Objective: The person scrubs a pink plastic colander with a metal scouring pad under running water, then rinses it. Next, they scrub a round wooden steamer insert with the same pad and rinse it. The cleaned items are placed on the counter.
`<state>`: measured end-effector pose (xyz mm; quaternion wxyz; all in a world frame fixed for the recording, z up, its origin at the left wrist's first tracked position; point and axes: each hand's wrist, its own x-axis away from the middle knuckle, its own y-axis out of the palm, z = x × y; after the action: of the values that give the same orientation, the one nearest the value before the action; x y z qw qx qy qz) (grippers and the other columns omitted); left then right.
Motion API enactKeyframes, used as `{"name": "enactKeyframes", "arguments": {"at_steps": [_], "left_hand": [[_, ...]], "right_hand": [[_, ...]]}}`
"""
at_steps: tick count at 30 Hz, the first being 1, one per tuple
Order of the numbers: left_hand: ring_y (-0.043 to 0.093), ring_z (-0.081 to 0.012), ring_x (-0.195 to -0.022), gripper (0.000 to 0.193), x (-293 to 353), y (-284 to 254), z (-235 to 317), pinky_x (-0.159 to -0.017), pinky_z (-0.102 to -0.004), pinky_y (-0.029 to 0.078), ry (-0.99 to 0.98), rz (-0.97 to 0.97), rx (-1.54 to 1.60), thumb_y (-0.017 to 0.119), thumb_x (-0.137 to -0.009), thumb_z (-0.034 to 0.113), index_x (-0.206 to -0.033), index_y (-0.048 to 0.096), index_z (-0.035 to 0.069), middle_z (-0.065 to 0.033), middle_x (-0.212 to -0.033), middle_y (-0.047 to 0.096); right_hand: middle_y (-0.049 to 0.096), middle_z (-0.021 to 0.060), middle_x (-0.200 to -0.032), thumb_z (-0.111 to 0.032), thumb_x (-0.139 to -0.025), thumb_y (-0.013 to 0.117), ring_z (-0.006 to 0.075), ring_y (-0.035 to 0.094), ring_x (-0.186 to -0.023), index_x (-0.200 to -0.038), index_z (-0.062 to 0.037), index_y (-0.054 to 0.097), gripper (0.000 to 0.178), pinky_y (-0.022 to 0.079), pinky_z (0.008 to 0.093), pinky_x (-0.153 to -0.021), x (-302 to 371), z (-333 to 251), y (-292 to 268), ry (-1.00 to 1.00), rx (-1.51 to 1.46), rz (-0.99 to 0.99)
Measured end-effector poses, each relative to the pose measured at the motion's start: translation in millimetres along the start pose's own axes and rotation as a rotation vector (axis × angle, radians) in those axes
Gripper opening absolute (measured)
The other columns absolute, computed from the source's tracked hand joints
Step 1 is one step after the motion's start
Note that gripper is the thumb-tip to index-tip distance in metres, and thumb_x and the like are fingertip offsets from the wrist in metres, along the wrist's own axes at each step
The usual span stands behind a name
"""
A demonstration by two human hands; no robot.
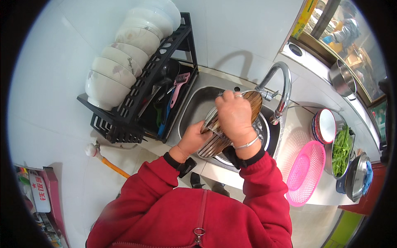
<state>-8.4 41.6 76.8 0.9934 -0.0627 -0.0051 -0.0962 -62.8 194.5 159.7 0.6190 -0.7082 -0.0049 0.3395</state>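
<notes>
Over the steel sink [187, 120], my left hand [192, 140] grips the near-left edge of a long brown wood-striped board [253, 101] with rounded ends. Its lower end shows dark slots or stripes and a pale rim. Across the middle of the board lies my right hand [235, 113], its fingers curled down against the surface. Whatever may be under those fingers is hidden. Beneath the board, a round pale-rimmed basin [266, 131] sits in the sink, partly covered by my hands. A chrome faucet [286, 82] arches over the sink's right side.
A black dish rack [165, 53] at left holds several white bowls [108, 78]; a pink-handled peeler [178, 89] lies within it. Right of the sink are a pink basket [306, 171], stacked bowls [324, 126], green vegetables [341, 151] and pans [358, 177]. A metal pot [342, 78] stands on the ledge.
</notes>
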Motion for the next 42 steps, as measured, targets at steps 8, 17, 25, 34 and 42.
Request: {"name": "enactKeyframes", "arguments": {"at_steps": [8, 17, 25, 34, 42], "left_hand": [[0.055, -0.0063, -0.074, 0.018, 18, -9, -1, -0.067, -0.0229, 0.046, -0.005, 0.073, 0.104, 0.059, -0.081, 0.002, -0.098, 0.058, -0.004, -0.0038, -0.084, 0.064], [0.053, -0.0057, -0.077, 0.027, 23, -32, 5, -0.070, -0.0215, 0.045, -0.107, 0.073, 0.085, 0.058, -0.080, -0.001, -0.106, 0.057, -0.005, -0.0010, -0.089, 0.061], [0.053, -0.0052, -0.075, 0.023, 34, -47, -2, -0.067, -0.0218, 0.045, -0.116, 0.148, 0.241, 0.060, -0.079, 0.000, -0.101, 0.058, -0.005, -0.0010, -0.084, 0.062], [0.059, -0.0114, -0.080, 0.026, 16, -64, -2, -0.066, -0.0242, 0.048, -0.153, 0.311, 0.488, 0.055, -0.080, -0.001, -0.106, 0.056, 0.000, -0.0058, -0.094, 0.063], [0.061, -0.0113, -0.083, 0.029, 5, -49, -13, -0.064, -0.0228, 0.049, -0.215, 0.346, 0.547, 0.053, -0.081, -0.002, -0.109, 0.056, 0.003, -0.0059, -0.098, 0.064]], "right_hand": [[0.059, 0.0074, -0.087, -0.004, -0.065, 0.056, 0.0280, 0.057, -0.078, -0.087, -0.0139, 0.064, 0.026, 0.049, 0.0381, -0.066, 5, 42, 34, 0.171, -0.083, 0.155], [0.062, 0.0078, -0.092, 0.004, -0.061, 0.054, 0.0298, 0.056, -0.089, -0.094, -0.0118, 0.062, 0.037, 0.047, 0.0381, -0.076, -6, 36, 35, 0.233, -0.242, 0.241], [0.062, 0.0117, -0.091, -0.006, -0.069, 0.054, 0.0332, 0.056, -0.089, -0.095, -0.0122, 0.063, 0.028, 0.046, 0.0423, -0.077, 21, 83, 77, 0.467, -0.312, 0.079], [0.061, 0.0230, -0.103, -0.010, -0.069, 0.058, 0.0339, 0.058, -0.100, -0.108, -0.0009, 0.056, 0.040, 0.046, 0.0394, -0.084, 153, 107, 185, 0.829, -0.404, -0.646], [0.063, 0.0200, -0.099, -0.013, -0.077, 0.055, 0.0331, 0.057, -0.103, -0.103, -0.0036, 0.060, 0.027, 0.047, 0.0410, -0.085, 169, 102, 190, 0.463, -0.215, -1.183]]}}
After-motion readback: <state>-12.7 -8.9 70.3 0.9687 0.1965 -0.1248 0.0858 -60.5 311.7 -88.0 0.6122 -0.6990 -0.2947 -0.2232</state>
